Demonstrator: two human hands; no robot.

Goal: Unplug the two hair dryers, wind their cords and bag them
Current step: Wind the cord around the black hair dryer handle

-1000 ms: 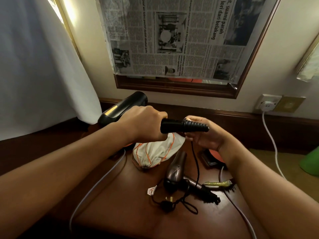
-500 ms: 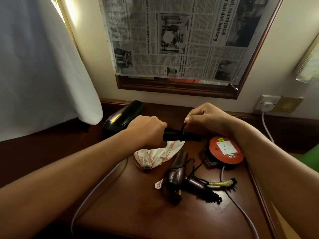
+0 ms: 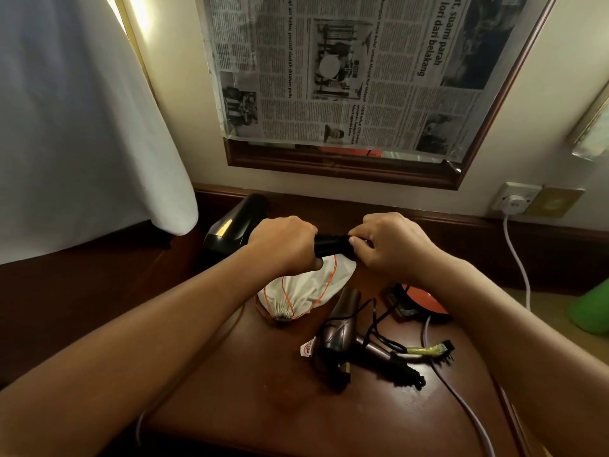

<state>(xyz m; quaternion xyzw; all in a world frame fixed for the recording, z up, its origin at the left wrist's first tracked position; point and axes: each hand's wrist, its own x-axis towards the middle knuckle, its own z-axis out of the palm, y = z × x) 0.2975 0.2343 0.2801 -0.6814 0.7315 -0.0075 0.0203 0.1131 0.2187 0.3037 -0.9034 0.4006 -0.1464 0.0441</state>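
Winding goes best kept tight: left hand (image 3: 283, 240) grips the black hair dryer (image 3: 239, 225) handle above the drawstring bag (image 3: 298, 291), right hand (image 3: 390, 244) pinches cord against it.

Both forearms are bare to the frame edge, left hand (image 3: 283, 244) and right hand (image 3: 392, 245) ringless.

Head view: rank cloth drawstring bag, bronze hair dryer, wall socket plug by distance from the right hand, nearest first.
1. Cloth drawstring bag: just below and left of the right hand, on the table.
2. Bronze hair dryer: lower down, lying on the table toward the person.
3. Wall socket plug: off to the right, on the wall.
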